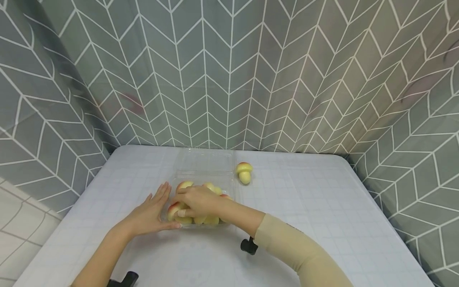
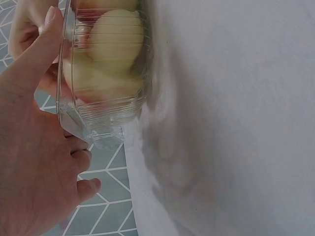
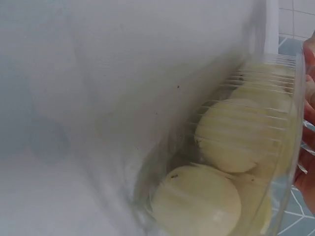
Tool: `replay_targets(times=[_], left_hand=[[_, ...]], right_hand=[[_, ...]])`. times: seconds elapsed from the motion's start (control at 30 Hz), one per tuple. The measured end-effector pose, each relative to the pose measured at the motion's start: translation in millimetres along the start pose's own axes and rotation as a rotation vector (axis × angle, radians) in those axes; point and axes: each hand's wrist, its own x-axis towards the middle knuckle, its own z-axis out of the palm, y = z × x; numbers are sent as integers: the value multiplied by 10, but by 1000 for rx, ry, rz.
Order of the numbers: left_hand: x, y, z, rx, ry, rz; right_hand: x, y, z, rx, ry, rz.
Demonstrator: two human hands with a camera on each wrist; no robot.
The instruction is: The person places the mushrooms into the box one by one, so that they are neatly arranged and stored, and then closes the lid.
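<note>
A clear plastic box (image 2: 110,114) with a ribbed wall lies on the table, its lid (image 1: 205,160) folded back. Several yellow mushroom-shaped pieces (image 3: 234,135) with reddish caps fill it. My left hand (image 1: 150,213) has its fingers spread along the box's left side, the thumb at the near left corner of the rim. Reaching in from the right, my right hand (image 1: 201,201) has thumb and fingers around a mushroom-shaped piece (image 1: 173,209) at the box's left end. Its palm covers part of the contents.
One more mushroom-shaped piece (image 1: 244,173) lies on the table right of the lid. The table (image 1: 305,207) has a pale cloth with a faint grid. A grey patterned curtain (image 1: 229,79) hangs behind its far edge and along both sides.
</note>
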Motion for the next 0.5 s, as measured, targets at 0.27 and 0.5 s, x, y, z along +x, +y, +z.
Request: replay_targets(times=[0.27, 0.5], left_hand=[[1, 14, -13, 26, 17, 15], [-3, 26, -13, 20, 13, 11]], right_hand=[[-165, 175, -165, 68, 135, 86], [-329, 490, -285, 64, 119, 238]])
